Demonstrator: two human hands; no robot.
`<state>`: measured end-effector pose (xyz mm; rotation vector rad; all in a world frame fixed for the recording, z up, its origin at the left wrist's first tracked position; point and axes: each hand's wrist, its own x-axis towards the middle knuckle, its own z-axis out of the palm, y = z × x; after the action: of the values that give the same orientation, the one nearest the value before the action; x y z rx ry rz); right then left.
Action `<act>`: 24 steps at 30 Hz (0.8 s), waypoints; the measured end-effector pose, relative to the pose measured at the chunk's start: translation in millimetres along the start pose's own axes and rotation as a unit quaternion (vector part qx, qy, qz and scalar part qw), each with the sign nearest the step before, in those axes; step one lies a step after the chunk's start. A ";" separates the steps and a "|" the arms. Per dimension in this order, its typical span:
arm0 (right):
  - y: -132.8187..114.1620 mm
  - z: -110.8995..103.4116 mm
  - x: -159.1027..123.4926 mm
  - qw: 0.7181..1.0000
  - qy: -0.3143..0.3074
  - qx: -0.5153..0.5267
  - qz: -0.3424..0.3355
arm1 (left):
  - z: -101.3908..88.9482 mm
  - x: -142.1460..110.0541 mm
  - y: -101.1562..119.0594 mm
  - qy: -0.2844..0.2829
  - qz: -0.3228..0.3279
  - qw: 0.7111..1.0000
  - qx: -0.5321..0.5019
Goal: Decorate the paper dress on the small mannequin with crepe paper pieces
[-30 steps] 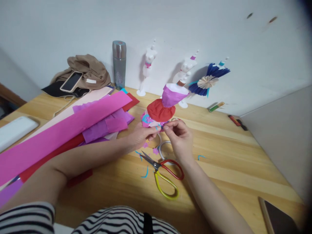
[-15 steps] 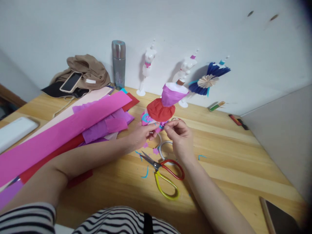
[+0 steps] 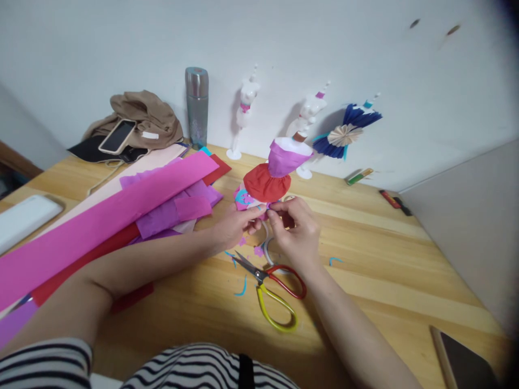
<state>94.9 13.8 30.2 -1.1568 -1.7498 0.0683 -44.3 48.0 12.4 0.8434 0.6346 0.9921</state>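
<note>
Right hand (image 3: 298,232) shifted left at dress (image 3: 267,182), partly hiding ring (image 3: 266,254)

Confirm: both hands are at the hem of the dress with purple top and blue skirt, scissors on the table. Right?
The head view shows the skirt is red, not blue. Left hand and right hand are at the hem, the top is purple, scissors on the table.

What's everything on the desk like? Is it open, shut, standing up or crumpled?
Scissors: lying down, slightly open
Bottle: standing, lid shut
Brown cloth: crumpled
Phone on the cloth: screen dark
Red-skirted figure: dressed
Left hand: pinching its bottom trim
Right hand: pinching there too
Blue-dressed figure: dressed
</note>
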 end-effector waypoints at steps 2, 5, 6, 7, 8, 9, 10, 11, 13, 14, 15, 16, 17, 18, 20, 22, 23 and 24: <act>-0.3 -0.2 0.8 1.000 -0.009 -0.008 0.001 | -0.3 -0.8 1.1 -0.001 0.001 1.000 0.003; 0.6 0.2 0.7 0.999 -0.010 0.003 0.041 | -2.4 -1.2 0.8 -0.008 0.003 1.000 0.006; 1.3 0.6 0.5 0.998 -0.007 0.013 0.060 | -3.4 -1.0 0.1 -0.013 0.002 1.000 0.008; 2.3 1.1 0.3 0.997 -0.005 0.025 0.079 | -4.3 -0.7 -0.7 -0.018 0.001 1.000 0.011; 3.5 1.7 0.1 0.995 -0.002 0.036 0.094 | -5.1 -0.4 -1.5 -0.023 0.002 1.000 0.015; 4.9 2.5 -0.2 0.993 0.000 0.046 0.107 | -5.8 -0.1 -2.3 -0.028 0.004 0.999 0.019; 6.3 3.2 -0.4 0.991 0.002 0.056 0.118 | -6.1 0.3 -2.8 -0.031 0.007 0.999 0.023; 7.6 4.0 -0.5 0.990 0.005 0.066 0.128 | -6.3 0.5 -3.2 -0.032 0.012 0.999 0.025; 10.0 5.5 -0.7 0.985 0.012 0.087 0.146 | -6.1 0.8 -3.4 -0.029 0.022 0.999 0.027; 11.0 6.2 -0.8 0.983 0.016 0.100 0.154 | -6.1 0.9 -3.4 -0.027 0.023 0.999 0.027; 12.0 6.9 -0.8 0.980 0.020 0.115 0.161 | -6.1 1.0 -3.5 -0.025 0.023 0.999 0.027; 12.7 7.4 -0.8 0.977 0.024 0.132 0.166 | -6.4 1.2 -3.7 -0.023 0.022 0.999 0.027; 13.4 7.8 -0.9 0.974 0.026 0.149 0.170 | -6.9 1.5 -4.1 -0.022 0.020 0.999 0.026; 13.8 8.1 -1.0 0.971 0.027 0.162 0.172 | -7.5 1.9 -4.7 -0.023 0.016 0.999 0.025; 13.6 7.9 -1.3 0.972 0.024 0.163 0.169 | -8.8 2.9 -6.1 -0.024 0.011 0.999 0.024; 11.9 6.5 -1.3 0.979 0.014 0.132 0.153 | -9.7 3.5 -7.2 -0.024 0.009 0.999 0.024; 10.5 5.5 -1.2 0.984 0.007 0.111 0.139 | -9.8 3.6 -7.5 -0.022 0.010 0.999 0.023; 9.1 4.4 -1.1 0.988 0.000 0.090 0.123 | -9.6 3.5 -7.5 -0.021 0.010 1.000 0.020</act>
<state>97.7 19.8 22.5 -1.2318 -1.5589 0.3681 -47.0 52.1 0.7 0.9051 0.6125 0.9791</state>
